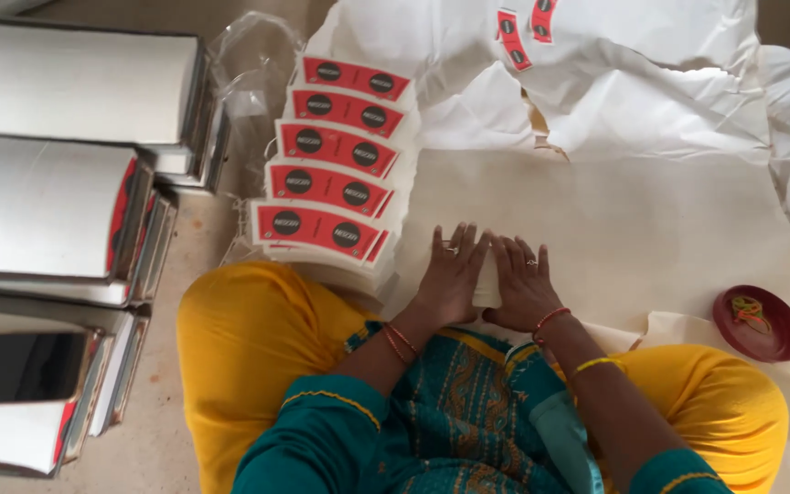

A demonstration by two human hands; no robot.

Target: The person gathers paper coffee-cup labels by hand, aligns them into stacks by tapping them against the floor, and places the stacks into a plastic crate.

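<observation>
While both hands, left (451,274) and right (523,285), press flat around the white stack (487,284), squaring its edges evenly beside the red fan (329,187) seems wise.

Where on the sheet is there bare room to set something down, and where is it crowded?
Free: white sheet between the hands, crumpled paper and red dish. Crowded: left, at the fanned red-and-white blanks and stacks.
</observation>
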